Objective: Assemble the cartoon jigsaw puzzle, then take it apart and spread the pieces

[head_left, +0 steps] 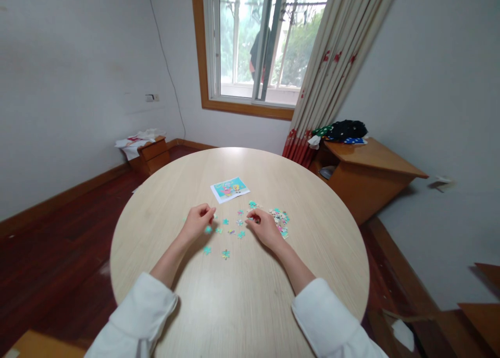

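Observation:
My left hand (197, 222) hovers over the left side of the loose jigsaw puzzle pieces (225, 222), thumb and fingertips pinched together. Whatever is between them is too small to make out. My right hand (267, 227) curls in a similar pinch beside the heaped puzzle pieces (282, 220), partly covering them; its fingertips hide what they may hold. Between and below the hands, several teal and multicoloured pieces lie apart from one another. Beyond them rests a printed reference picture (230, 189) with cartoon figures on a teal ground.
Everything lies on a round pale wooden table (234, 306). A wooden cabinet (375, 160) with dark clothes on top stands at the right, beside a long curtain (332, 71). A small wooden stand (152, 149) holding papers or cloth is at the back left.

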Tool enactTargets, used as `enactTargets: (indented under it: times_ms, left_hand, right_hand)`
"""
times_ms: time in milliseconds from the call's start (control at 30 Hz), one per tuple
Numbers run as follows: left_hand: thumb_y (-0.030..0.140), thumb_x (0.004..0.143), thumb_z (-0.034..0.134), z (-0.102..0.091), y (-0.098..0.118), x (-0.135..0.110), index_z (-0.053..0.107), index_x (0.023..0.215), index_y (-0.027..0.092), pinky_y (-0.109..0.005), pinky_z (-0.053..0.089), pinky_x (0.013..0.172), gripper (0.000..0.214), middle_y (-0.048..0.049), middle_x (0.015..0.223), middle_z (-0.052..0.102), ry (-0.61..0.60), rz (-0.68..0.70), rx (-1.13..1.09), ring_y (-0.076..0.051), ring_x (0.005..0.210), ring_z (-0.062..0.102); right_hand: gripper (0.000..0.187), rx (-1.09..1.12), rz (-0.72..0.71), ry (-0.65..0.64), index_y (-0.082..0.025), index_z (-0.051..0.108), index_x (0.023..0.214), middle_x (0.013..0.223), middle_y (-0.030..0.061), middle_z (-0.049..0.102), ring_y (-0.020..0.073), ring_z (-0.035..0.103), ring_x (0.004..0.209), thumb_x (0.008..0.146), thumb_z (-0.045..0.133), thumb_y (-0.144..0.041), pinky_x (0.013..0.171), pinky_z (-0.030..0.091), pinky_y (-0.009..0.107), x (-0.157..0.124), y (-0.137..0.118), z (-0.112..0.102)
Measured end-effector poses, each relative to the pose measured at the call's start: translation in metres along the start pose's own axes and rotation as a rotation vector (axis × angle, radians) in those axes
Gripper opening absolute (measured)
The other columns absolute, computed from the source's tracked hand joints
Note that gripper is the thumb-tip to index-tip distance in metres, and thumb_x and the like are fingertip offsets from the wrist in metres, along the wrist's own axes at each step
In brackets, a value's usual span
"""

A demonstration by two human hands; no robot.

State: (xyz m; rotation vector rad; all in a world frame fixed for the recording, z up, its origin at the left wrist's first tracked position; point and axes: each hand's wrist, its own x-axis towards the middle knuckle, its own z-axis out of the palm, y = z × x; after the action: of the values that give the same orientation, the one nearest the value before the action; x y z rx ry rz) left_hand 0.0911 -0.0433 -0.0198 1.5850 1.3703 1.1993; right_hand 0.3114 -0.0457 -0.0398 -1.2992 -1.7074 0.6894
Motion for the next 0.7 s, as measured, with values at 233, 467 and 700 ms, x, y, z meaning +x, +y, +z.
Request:
enactTargets:
  times_ms: [233,467,700]
  left_hand:
    - [0.033,0.061,0.07,0.018,0.012,-0.011,0.06,0.07,0.015,-0.027,0.045,0.058,0.023,-0.0026,0.058,0.063,-0.298,-0.133,-0.257,-0.014,0.055,0.058]
    - [0.027,0.057,0.074,0.027,0.011,-0.015,0.061,0.072,0.014,-0.029,0.049,0.061,0.024,-0.0027,0.066,0.065,-0.356,-0.142,-0.347,-0.013,0.059,0.06]
    - [0.035,0.061,0.071,0.028,0.014,-0.015,0.062,0.066,0.014,-0.027,0.046,0.059,0.024,-0.002,0.061,0.063,-0.338,-0.088,-0.314,-0.012,0.056,0.057]
  right_hand:
    - [0.026,0.59,0.197,0.019,-0.017,0.061,0.073,0.069,0.0,0.062,0.0127,0.056,0.062,0.057,0.073,-0.034,0.06,0.045,0.026,-0.003,-0.019,0.022]
    - [0.028,0.652,0.223,0.032,-0.017,0.06,0.071,0.07,-0.0002,0.063,0.0125,0.058,0.064,0.054,0.076,-0.032,0.062,0.046,0.026,-0.008,-0.028,0.03]
    - [0.029,0.682,0.25,0.011,-0.017,0.061,0.072,0.062,-0.0007,0.063,0.0132,0.06,0.06,0.053,0.076,-0.033,0.06,0.047,0.026,-0.008,-0.028,0.029]
